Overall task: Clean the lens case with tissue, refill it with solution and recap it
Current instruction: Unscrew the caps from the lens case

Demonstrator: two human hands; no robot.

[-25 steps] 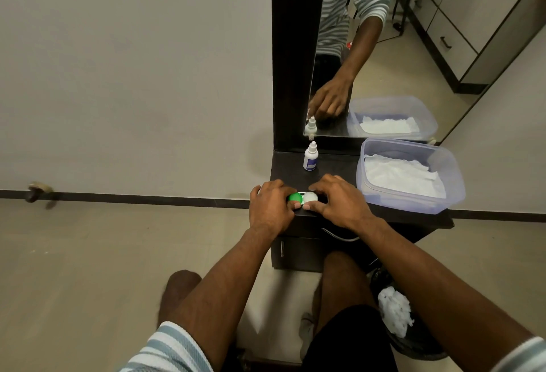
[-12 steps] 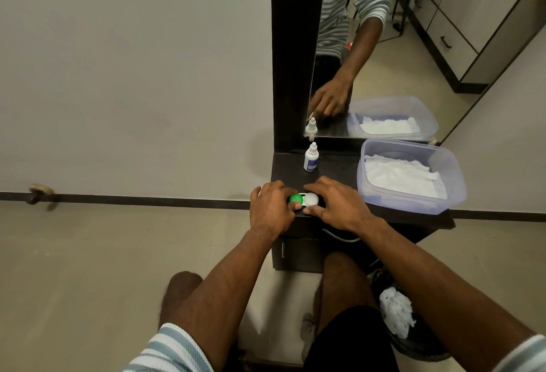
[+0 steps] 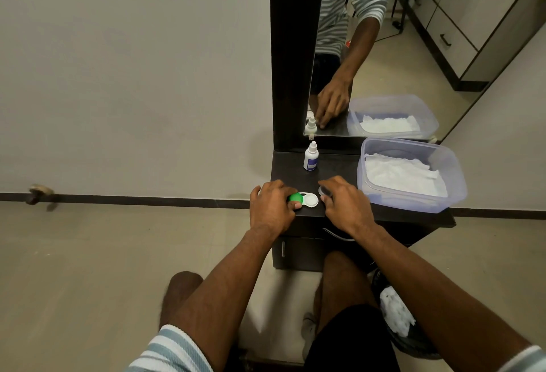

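Note:
A white lens case [image 3: 309, 199] lies at the front left edge of the dark vanity shelf [image 3: 339, 169]. Its left well wears a green cap [image 3: 296, 198]; the right well stands uncovered. My left hand [image 3: 271, 207] pinches the case at the green cap. My right hand [image 3: 345, 204] sits just right of the case, holding a pale cap [image 3: 324, 191] lifted off the right well. A small white solution bottle [image 3: 310, 156] stands upright behind the case. White tissues [image 3: 404, 176] fill a clear plastic box [image 3: 456, 191] at the right.
A mirror [image 3: 384, 46] rises behind the shelf and reflects my arm, the bottle and the box. Below right of the shelf, a dark bin [image 3: 413, 342] holds crumpled tissue [image 3: 394, 314]. My knees are under the shelf, above tiled floor.
My right hand has lifted the pale cap off the right well and drawn slightly right, leaving that well uncovered. My left hand has stayed on the green-capped side.

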